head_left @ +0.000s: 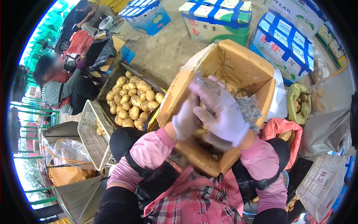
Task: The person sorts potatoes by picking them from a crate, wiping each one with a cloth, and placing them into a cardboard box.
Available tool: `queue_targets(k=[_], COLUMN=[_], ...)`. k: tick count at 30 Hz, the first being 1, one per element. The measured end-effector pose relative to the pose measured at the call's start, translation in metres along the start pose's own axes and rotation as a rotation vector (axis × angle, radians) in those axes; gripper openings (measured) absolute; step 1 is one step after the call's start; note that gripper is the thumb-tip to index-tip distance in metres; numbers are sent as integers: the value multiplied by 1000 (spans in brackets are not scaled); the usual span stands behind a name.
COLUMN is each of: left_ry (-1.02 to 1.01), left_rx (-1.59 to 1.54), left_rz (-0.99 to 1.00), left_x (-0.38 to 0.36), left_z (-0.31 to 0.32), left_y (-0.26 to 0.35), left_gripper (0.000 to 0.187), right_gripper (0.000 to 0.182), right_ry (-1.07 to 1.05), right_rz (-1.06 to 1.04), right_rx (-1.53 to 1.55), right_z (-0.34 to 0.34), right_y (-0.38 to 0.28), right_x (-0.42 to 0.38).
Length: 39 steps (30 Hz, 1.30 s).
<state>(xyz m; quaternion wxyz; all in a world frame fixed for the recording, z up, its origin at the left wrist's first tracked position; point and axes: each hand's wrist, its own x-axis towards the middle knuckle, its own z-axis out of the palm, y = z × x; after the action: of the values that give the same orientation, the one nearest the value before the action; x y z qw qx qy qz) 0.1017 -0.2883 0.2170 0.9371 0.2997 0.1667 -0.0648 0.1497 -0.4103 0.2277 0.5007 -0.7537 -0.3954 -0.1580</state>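
My left hand [185,118] and my right hand [225,114], both in white gloves, come together over an open cardboard box [248,61]. Motion smears both of them. The right hand's thumb and fingers reach across toward the left hand, whose fingers are mostly hidden behind it. Whatever lies between the palms does not show clearly. Fuzzy grey material [249,109] shows beside my right hand, above more of the box; whether that hand grips it I cannot make out. Potatoes [232,89] lie inside the box, partly covered by my hands.
Left of the box, a lined crate holds many potatoes [132,100], beside a tilted white plastic basket [97,136]. Taped fruit cartons [218,20] stand behind. Green [298,102] and red bags [282,135] sit at right. Another person [61,84] crouches at far left.
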Motion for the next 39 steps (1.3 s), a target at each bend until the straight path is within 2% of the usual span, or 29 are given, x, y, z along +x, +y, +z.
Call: queue_targets(k=[1, 2, 4, 5, 6, 8, 9, 11, 12, 13, 14, 15, 17, 18, 19, 20, 23, 25, 26, 27, 29, 30, 32, 35, 37, 39], left_ry=[-11, -18, -66, -91, 34, -73, -123, -160, -137, -98, 50, 206, 26, -20, -78, -131, -291, -297, -245, -274, -480, -486, -480, -214, 14, 11], left_rx=[106, 212, 143, 112, 227, 245, 246, 219, 198, 181, 312, 439, 403, 681, 787, 890, 581, 295, 201, 269, -29, -65, -139, -74, 255, 469], left_rz=[41, 82, 7, -26, 22, -158, -250, -368, -391, -397, -369, -352, -151, 41, 98, 163, 54, -189, -290, -235, -310, -325, -339, -254, -138, -300], left_x=[4, 9, 15, 17, 8, -1, -6, -7, -5, -7, -13, -16, 14, 15, 9, 0, 3, -17, -17, -20, -6, -3, -4, -6, -10, -27], left_z=[-18, -36, -38, -36, -15, -4, -3, -4, -5, -7, -6, -2, -31, -25, -22, -10, -24, -8, -11, -18, -44, -50, -61, -63, -55, -52], left_y=[-10, -21, -17, -16, -13, 1, 7, 12, 12, 15, 15, 10, -23, -18, -15, -6, -3, 20, 23, 28, 30, 30, 33, 25, 16, 34], left_gripper=[44, 40, 40, 41, 45, 56, 61, 68, 69, 70, 71, 73, 65, 55, 49, 45, 49, 45, 44, 53, 59, 60, 63, 58, 45, 45], right_gripper=[27, 24, 20, 17, 15, 16, 15, 22, 25, 29, 32, 31, 28, 26, 26, 27, 32, 37, 38, 38, 38, 37, 34, 27, 24, 25], right_ry=[-25, -40, -60, -23, 16, 77, 154, 102, 116, 11, -93, -101, -88, -83, -47, -64, -159, -198, -166, -133, -59, -32, -5, 109, -134, -180], right_rz=[-30, 92, 302, 394, 485, 721, 492, 297, 283, 250, 216, 293, 385, 453, 462, 521, 802, 674, 805, 918, 820, 770, 176, 458, -16, 367], right_rx=[-107, -55, 35, 111, 192, 398, 290, 220, 319, 324, 329, 302, 179, 134, 76, 199, 548, 429, 589, 766, 631, 572, 2, 415, -90, 190], right_z=[9, 10, 7, 5, 3, -7, -8, -17, -10, -8, -6, -3, -3, -2, -1, -2, -7, -13, -16, -20, -29, -29, -19, 11, 26, 39], right_y=[0, -2, 3, 8, 16, 34, 51, 57, 37, 17, -4, -1, 8, 12, 14, 25, 47, 45, 43, 42, 37, 35, 40, 15, -12, 11], right_x=[-6, -8, 4, 9, 12, 20, 17, 10, 10, 6, 2, -2, -7, -7, -6, -5, -11, -7, -4, -2, 5, 9, 7, -3, -6, -15])
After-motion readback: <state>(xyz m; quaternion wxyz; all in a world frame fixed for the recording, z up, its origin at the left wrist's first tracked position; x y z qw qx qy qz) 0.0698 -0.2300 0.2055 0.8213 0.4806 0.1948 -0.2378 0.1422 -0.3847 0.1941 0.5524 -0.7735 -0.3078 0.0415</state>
